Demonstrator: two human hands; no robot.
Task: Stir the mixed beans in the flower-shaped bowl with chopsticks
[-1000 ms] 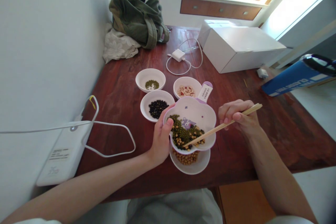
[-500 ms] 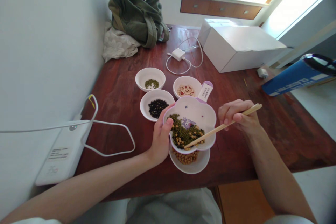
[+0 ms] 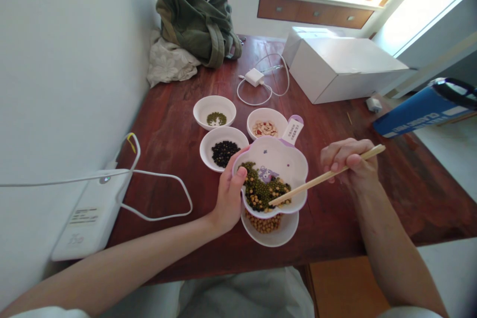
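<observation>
Honestly, the risk here is a spill: the left hand (image 3: 228, 199) is gripping the flower-shaped bowl (image 3: 274, 175) by its rim and holding it tilted toward the person, so the mixed beans (image 3: 264, 190) are heaped at the low near edge. A clumsy push with the chopsticks (image 3: 325, 177) could send a bunch over the lip at once, and some might miss the small white bowl of yellow beans (image 3: 269, 226) sitting just underneath and roll onto the wooden table (image 3: 167, 144). The right hand (image 3: 348, 161) is closed around the far end of the chopsticks, and their tips are down in the bean pile at the bowl's near right side. So the bowl sits between the two hands, left thumb hooked over its left rim, right hand off to its right and apart from it. Behind it are three more little bowls: black beans (image 3: 224, 148), green beans (image 3: 214, 111), and a pale mix (image 3: 267, 123).
</observation>
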